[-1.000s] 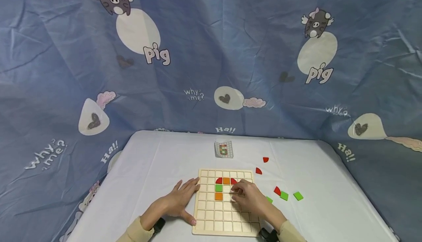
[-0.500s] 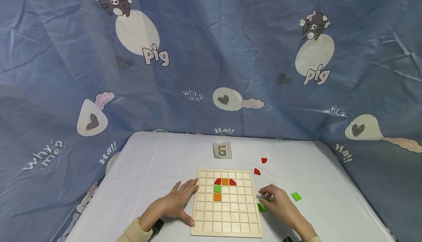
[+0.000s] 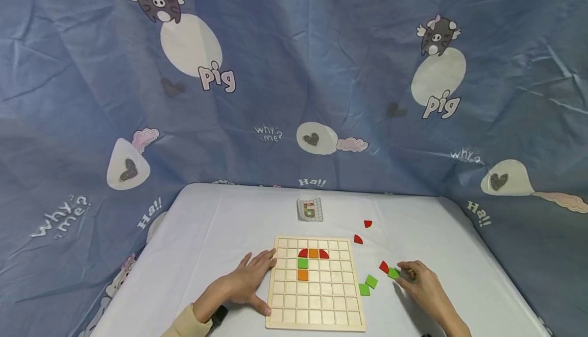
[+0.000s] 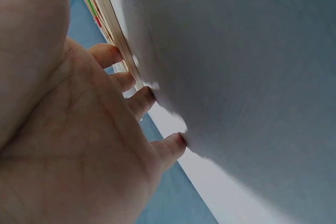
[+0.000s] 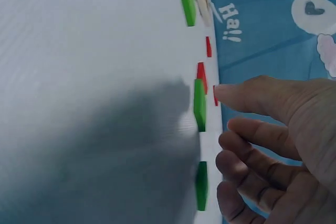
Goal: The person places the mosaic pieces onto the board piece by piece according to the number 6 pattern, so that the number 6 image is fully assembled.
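Note:
A wooden grid board (image 3: 327, 301) lies on the white table, with red quarter-circle tiles (image 3: 323, 254), orange square tiles (image 3: 303, 274) and a green square tile (image 3: 303, 263) in its cells. My left hand (image 3: 250, 281) rests spread along the board's left edge, its fingertips at the rim in the left wrist view. Right of the board, my right hand (image 3: 420, 281) hovers over the loose tiles, thumb and fingers apart. A green square tile (image 3: 393, 273) lies by its fingertips, and another green tile (image 5: 202, 186) sits below the hand. The right wrist view shows nothing between the fingers.
Two green tiles (image 3: 371, 281) lie against the board's right side. Red quarter-circles lie beyond: one (image 3: 384, 266) beside the green tile, others (image 3: 358, 239) farther back. A small pattern card (image 3: 310, 210) stands behind the board. A blue printed curtain (image 3: 294, 71) hangs behind the table.
My right hand has left the board and moved right, passing over the green tiles beside it to the ones farther right. My left hand stays at the board's edge.

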Tool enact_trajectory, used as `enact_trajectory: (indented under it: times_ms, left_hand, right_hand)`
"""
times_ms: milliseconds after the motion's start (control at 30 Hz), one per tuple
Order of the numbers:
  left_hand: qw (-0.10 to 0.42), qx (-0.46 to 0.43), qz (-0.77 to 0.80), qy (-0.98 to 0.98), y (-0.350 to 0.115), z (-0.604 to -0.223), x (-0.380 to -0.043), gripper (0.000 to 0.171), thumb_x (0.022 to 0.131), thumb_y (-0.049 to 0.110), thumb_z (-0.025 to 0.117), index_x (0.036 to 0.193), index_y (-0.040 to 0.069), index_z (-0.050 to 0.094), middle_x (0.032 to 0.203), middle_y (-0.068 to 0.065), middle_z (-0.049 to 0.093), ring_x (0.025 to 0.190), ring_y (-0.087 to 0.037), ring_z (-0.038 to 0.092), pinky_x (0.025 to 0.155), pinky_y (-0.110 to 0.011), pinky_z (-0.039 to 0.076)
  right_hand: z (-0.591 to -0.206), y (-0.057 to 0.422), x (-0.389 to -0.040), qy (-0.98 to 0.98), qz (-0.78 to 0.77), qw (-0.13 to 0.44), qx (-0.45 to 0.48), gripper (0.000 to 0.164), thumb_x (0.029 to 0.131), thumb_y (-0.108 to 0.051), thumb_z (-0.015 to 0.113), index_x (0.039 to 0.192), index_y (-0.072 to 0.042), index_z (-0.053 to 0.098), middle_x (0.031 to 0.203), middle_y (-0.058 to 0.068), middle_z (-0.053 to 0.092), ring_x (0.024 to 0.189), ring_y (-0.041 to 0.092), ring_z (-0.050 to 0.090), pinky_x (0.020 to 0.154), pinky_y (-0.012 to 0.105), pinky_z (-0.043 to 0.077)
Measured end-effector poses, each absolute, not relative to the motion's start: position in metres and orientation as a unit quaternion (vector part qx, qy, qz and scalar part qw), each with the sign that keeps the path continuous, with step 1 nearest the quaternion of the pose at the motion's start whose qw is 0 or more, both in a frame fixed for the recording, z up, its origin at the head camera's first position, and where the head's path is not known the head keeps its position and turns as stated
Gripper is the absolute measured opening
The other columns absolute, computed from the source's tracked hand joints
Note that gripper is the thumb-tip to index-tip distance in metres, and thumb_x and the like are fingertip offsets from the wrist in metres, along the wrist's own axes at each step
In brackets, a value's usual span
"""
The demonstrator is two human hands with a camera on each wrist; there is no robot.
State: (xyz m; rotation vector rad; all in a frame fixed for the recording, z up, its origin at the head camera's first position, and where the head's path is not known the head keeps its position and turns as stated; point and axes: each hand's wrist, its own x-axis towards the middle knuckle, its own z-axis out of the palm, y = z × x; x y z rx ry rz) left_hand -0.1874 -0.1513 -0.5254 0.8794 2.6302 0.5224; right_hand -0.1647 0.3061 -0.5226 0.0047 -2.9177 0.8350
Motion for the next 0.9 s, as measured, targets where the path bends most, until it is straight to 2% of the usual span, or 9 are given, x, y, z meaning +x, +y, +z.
enact_trajectory:
  times_ms: [133,467,700,900]
  left_hand:
    - [0.163,0.306,0.182,0.920,-0.152,-0.526,-0.188,0.119,0.062,0.068,0.076,0.150,0.008,0.025,0.162,-0.013,0.009,0.149,-0.034,0.010,0.116,-0.064,0.008]
    - [0.156,0.302,0.175,0.924,-0.152,-0.526,-0.188,0.122,0.059,0.070,0.076,0.150,0.007,0.024,0.162,-0.014,0.008,0.149,-0.035,0.010,0.116,-0.064,0.009]
    - [0.160,0.302,0.179,0.923,-0.152,-0.526,-0.189,0.121,0.060,0.068,0.076,0.150,0.007,0.024,0.162,-0.014,0.008,0.149,-0.035,0.010,0.116,-0.063,0.008]
    - [0.159,0.300,0.177,0.924,-0.151,-0.525,-0.187,0.121,0.059,0.068,0.076,0.150,0.007,0.024,0.162,-0.014,0.009,0.149,-0.034,0.010,0.116,-0.063,0.009]
  right_hand:
    - [-0.529,0.307,-0.168,-0.962,0.268,0.046,-0.004,0.037,0.075,-0.014,0.081,0.108,-0.001,0.070,0.095,0.005,0.064,0.079,0.012,0.056,0.063,0.025,0.047]
    - [-0.538,0.303,-0.174,-0.963,0.267,0.041,-0.023,0.025,0.074,-0.009,0.079,0.097,-0.002,0.071,0.088,0.004,0.062,0.077,0.013,0.057,0.063,0.029,0.049]
    - [-0.536,0.301,-0.172,-0.960,0.273,0.040,-0.038,0.027,0.073,-0.010,0.078,0.095,0.002,0.069,0.088,0.007,0.064,0.078,0.016,0.062,0.066,0.032,0.053]
    - [-0.532,0.299,-0.171,-0.958,0.280,0.050,-0.033,0.026,0.073,-0.011,0.077,0.096,-0.001,0.069,0.089,0.005,0.065,0.078,0.014,0.060,0.063,0.026,0.050]
